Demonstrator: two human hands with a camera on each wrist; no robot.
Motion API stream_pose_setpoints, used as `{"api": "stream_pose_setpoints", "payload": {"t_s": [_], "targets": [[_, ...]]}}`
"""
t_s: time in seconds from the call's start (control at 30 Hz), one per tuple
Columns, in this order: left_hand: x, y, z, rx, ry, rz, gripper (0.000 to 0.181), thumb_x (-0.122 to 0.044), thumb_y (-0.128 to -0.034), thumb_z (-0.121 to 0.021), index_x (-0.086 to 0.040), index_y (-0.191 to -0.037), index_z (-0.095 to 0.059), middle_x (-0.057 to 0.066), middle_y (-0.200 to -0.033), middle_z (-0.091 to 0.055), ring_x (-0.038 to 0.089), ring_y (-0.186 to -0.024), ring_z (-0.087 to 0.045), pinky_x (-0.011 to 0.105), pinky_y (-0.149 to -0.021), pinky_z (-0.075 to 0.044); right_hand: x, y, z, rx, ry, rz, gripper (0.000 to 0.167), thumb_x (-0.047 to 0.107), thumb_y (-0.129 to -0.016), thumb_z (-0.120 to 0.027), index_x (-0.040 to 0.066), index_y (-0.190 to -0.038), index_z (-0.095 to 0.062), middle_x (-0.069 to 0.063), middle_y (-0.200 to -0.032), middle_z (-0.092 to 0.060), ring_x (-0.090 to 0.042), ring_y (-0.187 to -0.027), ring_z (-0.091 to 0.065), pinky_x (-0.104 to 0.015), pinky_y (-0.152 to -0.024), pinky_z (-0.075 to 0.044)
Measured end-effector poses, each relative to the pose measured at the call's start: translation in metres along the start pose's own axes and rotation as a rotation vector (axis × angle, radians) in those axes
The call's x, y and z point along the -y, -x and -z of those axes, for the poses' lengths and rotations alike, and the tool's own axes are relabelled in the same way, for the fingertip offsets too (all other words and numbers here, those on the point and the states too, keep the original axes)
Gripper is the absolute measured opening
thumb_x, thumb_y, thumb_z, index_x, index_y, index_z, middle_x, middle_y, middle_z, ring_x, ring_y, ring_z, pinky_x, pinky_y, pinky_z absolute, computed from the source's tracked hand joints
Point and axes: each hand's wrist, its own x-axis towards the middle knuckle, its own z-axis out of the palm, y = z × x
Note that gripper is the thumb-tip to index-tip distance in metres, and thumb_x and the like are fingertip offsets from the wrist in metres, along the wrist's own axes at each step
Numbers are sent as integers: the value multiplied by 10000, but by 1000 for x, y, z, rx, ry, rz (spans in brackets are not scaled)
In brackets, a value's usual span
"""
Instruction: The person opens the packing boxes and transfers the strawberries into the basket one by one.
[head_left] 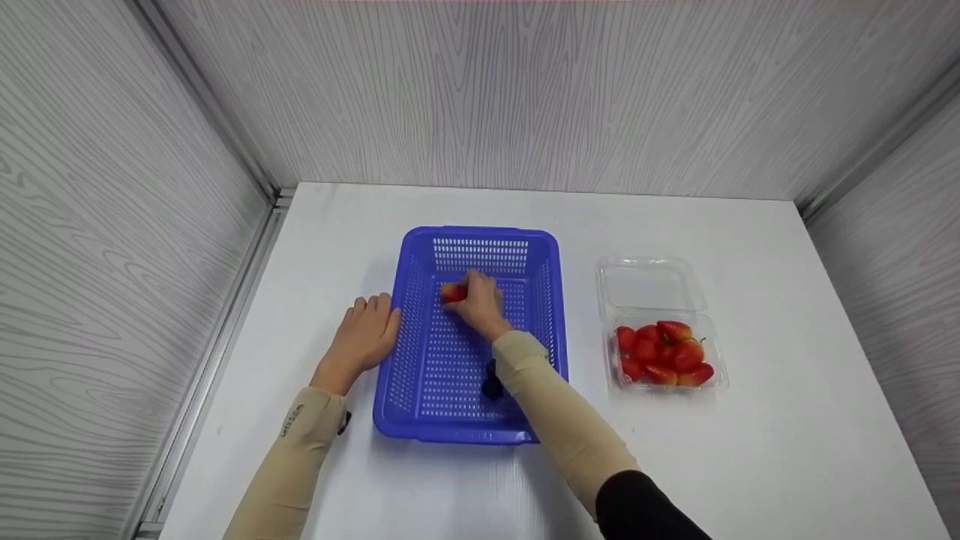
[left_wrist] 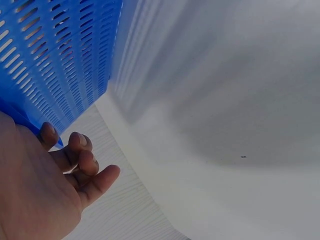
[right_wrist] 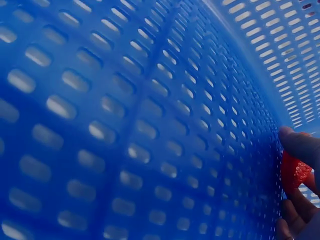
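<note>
Strawberry [head_left: 452, 292] is red, yellowish at one end.

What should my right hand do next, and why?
Probably lift the strawberry toward the open clear box: the right hand pinches it inside the blue basket, and the other strawberries lie in that box, its lid folded back.

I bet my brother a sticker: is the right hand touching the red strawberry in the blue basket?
Touching. The right wrist view shows it: the right hand grips the strawberry from above and below, with no gap between.
</note>
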Motion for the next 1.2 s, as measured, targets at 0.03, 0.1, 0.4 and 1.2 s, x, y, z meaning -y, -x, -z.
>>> {"api": "stream_pose_setpoints", "payload": {"t_s": [0.03,0.1,0.4,1.2], "targets": [[0,0,0,0,0,1,309,-248,-1050,-337,37,-1066,-457,181,-920,-493,354,-863,-446,505,-784,-382,0,0,-1,9,11,-2,499,274,-733,-893,69,-1069,-585,-93,-1081,-640,-259,-1023,-562,-405,-931,-424],[0,1,0,2,3,2,297,-242,-1052,-337,32,-1049,-453,174,-905,-487,348,-848,-438,500,-774,-379,-1,0,-2,21,32,-5,520,297,-742,-885,73,-1096,-576,-92,-1100,-631,-264,-1043,-532,-420,-948,-400],[-1,-3,2,3,1,3,295,-242,-1055,-341,26,-1045,-463,176,-908,-504,354,-851,-448,510,-783,-386,0,-1,-2,-13,15,-53,545,306,-702,-909,46,-1051,-581,-104,-1064,-614,-283,-1042,-512,-412,-961,-374],[0,0,-1,-17,-9,-9,275,-223,-1052,-344,29,-1021,-450,186,-887,-493,369,-841,-447,511,-763,-381,9,10,8,84,99,-101,710,310,-715,-893,1,-1238,-527,-176,-1210,-572,-348,-1198,-501,-448,-1117,-277]]}}
